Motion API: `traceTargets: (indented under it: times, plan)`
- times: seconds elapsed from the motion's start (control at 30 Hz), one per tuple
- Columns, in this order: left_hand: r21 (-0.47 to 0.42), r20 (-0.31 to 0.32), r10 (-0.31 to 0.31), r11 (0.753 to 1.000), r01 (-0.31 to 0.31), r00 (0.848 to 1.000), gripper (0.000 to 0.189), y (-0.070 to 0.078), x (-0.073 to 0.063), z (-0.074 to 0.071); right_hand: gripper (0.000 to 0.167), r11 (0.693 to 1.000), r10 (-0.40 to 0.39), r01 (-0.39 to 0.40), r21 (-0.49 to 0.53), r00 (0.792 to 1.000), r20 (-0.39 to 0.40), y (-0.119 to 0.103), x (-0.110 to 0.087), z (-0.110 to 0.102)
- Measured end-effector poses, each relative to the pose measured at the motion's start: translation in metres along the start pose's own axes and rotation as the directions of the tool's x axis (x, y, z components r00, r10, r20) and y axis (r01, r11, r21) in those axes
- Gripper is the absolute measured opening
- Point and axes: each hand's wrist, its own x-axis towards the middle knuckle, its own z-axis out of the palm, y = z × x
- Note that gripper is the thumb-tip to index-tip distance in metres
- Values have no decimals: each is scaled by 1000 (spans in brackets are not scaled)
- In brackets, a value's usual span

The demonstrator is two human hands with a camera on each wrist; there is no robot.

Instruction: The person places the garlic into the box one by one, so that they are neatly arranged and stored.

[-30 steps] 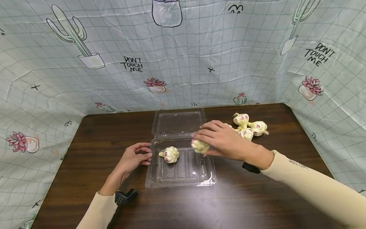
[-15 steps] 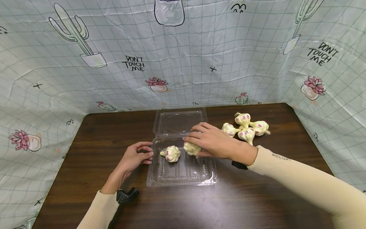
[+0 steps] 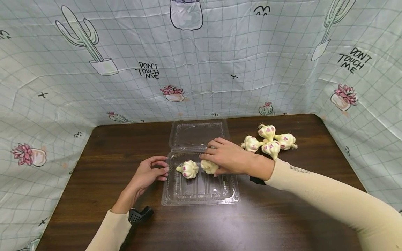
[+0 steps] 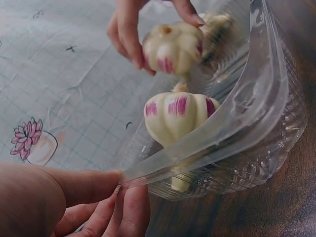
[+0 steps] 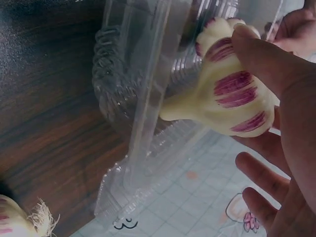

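Observation:
My right hand grips a garlic bulb between thumb and fingers, low over the right half of a clear plastic clamshell container. That bulb is cream with purple streaks, its stem pointing toward the container's side wall in the right wrist view. Just left of it, a second garlic bulb lies inside the container, stem to the left. With thumb above and fingers below, my left hand pinches the container's left rim. In the head view, the right hand hides part of the held bulb.
Several garlic bulbs lie clustered on the dark wooden table, right of the container. The container's lid lies folded back behind its base. A patterned curtain rises along the table's back and sides.
My right hand has moved left and slightly down with its garlic bulb, bringing it beside the one in the container. The left hand has stayed at the rim.

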Motion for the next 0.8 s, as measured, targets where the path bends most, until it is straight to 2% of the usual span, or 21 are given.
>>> traceTargets:
  times: [0.57,0.8]
  plan:
    - [1,-6,0,1000,0,1000,46,0,0,2,77,999,12,-9,-46,998,68,-7,6,13]
    - [4,-11,1,1000,-1,1000,45,1,0,2,76,997,2,2,-71,999,54,-10,7,17]
